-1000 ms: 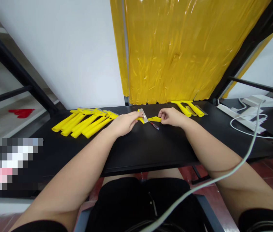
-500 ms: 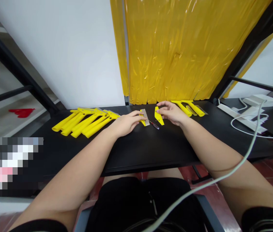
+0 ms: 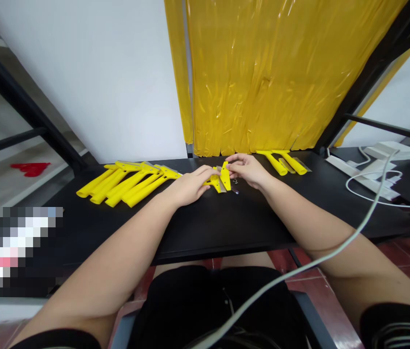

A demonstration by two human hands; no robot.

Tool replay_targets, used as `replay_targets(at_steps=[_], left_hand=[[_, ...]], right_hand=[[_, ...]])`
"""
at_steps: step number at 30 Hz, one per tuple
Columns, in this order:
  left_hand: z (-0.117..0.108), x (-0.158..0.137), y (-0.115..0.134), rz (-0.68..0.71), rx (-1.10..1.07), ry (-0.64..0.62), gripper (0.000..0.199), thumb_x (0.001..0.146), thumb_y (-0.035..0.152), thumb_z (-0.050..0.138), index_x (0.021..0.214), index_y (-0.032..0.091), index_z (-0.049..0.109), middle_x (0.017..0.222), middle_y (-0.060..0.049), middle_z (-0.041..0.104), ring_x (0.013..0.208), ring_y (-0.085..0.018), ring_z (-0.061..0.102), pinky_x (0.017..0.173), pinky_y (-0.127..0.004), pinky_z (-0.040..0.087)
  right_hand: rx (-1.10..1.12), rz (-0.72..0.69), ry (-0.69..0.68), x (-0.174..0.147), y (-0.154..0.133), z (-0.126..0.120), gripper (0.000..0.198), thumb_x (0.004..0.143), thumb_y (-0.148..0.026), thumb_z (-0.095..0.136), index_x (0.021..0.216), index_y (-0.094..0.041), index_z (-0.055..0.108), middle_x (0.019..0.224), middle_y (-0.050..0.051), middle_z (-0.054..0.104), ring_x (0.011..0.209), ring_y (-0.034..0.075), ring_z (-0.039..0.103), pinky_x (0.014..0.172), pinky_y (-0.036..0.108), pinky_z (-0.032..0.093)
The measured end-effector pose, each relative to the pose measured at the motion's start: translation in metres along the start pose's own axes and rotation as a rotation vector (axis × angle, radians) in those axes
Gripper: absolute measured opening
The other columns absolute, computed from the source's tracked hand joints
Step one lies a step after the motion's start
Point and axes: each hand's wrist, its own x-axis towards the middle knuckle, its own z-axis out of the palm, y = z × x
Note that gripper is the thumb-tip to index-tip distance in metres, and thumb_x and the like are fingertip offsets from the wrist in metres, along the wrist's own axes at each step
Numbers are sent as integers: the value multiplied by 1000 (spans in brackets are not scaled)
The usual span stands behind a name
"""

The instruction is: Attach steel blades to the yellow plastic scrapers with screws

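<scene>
My left hand (image 3: 191, 186) is closed around a yellow scraper (image 3: 213, 183), whose head points right and carries a grey metal blade (image 3: 222, 186). Most of its handle is hidden under that hand. Between the fingertips of my right hand (image 3: 250, 171) is a small yellow cover plate (image 3: 226, 177) with holes in it. The plate stands tilted at the blade's right edge; whether the two touch I cannot tell. Just behind the plate a screwdriver (image 3: 236, 192) lies on the black table (image 3: 227, 223), mostly covered, with tiny bits beside it that look like screws.
Several yellow scrapers (image 3: 128, 186) lie in a row on the left. More yellow scraper parts (image 3: 277, 162) and loose blades lie at the back right. A white power strip (image 3: 361, 177) stands on the right. A pale cable (image 3: 321, 261) hangs across my right arm.
My right hand has moved left, bringing the cover plate from beyond the screwdriver to the blade's edge. The scraper head in my left hand now shows more and is slightly turned.
</scene>
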Motion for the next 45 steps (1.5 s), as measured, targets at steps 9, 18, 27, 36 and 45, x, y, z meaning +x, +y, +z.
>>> replay_targets(at_steps=[9, 18, 27, 36, 45], left_hand=[[2, 0, 1, 21, -34, 6, 49, 98, 18, 56, 144, 31, 46, 152, -7, 52, 124, -25, 67, 106, -43, 56], [3, 2, -1, 83, -24, 10, 42, 100, 15, 51, 137, 32, 59, 150, -5, 55, 126, -23, 65, 108, -42, 55], [2, 2, 1, 124, -32, 19, 49, 101, 15, 49, 144, 36, 58, 153, -3, 55, 129, -21, 64, 107, -38, 55], [6, 3, -3, 40, 5, 48, 41, 101, 18, 50, 138, 31, 63, 152, -4, 56, 130, -22, 64, 110, -41, 54], [3, 4, 1, -15, 34, 124, 40, 101, 20, 52, 139, 30, 60, 145, -4, 61, 127, -21, 65, 108, -39, 56]], right_hand=[[7, 123, 15, 4, 2, 12, 17, 85, 2, 74, 88, -13, 67, 72, 4, 74, 59, 11, 71, 62, 21, 64], [51, 154, 39, 4, 6, 12, 21, 85, 0, 76, 85, -16, 62, 70, 2, 72, 58, 10, 70, 61, 21, 63], [109, 241, 3, 3, 6, 12, 22, 85, -1, 77, 84, -17, 62, 68, 2, 71, 60, 11, 70, 65, 23, 65], [89, 299, -110, -8, -2, 11, 23, 88, -1, 71, 99, -17, 59, 75, 5, 73, 65, 16, 74, 69, 33, 68], [153, 254, -292, -22, -5, 9, 51, 82, -2, 72, 125, -21, 51, 85, 1, 75, 76, 19, 78, 78, 40, 69]])
